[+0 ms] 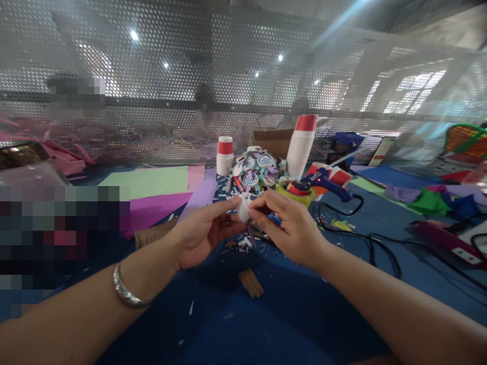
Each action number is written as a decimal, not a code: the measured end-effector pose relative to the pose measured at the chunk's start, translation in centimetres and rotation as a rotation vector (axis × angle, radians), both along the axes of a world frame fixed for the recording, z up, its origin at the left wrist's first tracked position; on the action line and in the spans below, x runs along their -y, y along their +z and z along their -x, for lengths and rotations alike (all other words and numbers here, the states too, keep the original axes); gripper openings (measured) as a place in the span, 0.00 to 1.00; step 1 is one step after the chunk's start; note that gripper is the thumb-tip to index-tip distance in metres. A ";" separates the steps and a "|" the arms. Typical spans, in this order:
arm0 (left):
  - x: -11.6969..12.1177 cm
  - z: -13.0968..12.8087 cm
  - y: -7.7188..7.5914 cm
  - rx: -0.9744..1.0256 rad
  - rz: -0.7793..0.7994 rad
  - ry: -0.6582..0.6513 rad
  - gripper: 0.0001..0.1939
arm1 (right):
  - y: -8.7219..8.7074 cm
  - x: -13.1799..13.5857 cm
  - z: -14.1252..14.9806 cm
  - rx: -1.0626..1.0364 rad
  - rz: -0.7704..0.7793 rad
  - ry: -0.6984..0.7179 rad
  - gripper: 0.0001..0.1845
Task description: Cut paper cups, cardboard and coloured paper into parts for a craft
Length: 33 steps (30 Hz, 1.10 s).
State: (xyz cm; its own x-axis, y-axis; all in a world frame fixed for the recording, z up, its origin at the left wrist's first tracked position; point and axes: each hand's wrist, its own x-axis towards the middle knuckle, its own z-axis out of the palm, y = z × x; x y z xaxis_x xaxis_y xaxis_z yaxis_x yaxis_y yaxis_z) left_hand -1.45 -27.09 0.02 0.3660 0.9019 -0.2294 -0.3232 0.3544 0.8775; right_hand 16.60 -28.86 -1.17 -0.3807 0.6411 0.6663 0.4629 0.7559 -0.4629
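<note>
Between my two hands, above the blue table, is a small white paper piece (244, 209) with a thin purple strip hanging below it. My left hand (203, 228) is closed on its left side, thumb on top and fingers beneath. From the right, my right hand (291, 225) pinches the same piece with thumb and fingertips. Its exact shape is partly hidden by the fingers. Just behind lies a heap of small round paper pieces (253, 167) with printed blue patterns and coloured tabs. Paper scraps (243, 244) litter the table under my hands.
Stacked paper cups (300, 147) stand behind, with a shorter stack (225, 156) to the left. A blue glue gun (329, 183) rests near a yellow tape roll (300, 191); black cables (375, 243) run right. Coloured sheets (152, 182) lie left. A cardboard scrap (251, 283) lies in front.
</note>
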 end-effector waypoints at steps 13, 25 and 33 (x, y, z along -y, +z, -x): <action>-0.1 0.1 0.1 -0.059 -0.032 -0.056 0.07 | 0.5 0.1 -0.4 -0.023 0.121 0.000 0.04; -0.1 0.0 -0.2 -0.027 -0.089 -0.067 0.05 | 0.7 0.1 -0.5 -0.023 0.129 0.027 0.04; -0.4 0.5 -0.5 0.004 -0.090 -0.128 0.04 | 1.1 0.3 -0.6 -0.014 0.070 0.058 0.05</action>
State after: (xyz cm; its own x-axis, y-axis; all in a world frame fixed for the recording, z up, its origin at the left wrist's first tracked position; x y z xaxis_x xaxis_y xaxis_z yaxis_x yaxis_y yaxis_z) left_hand -1.99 -26.64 -0.51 0.4799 0.8647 -0.1483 -0.2837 0.3129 0.9064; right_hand 17.17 -29.14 -0.11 -0.4097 0.6635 0.6261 0.4127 0.7469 -0.5215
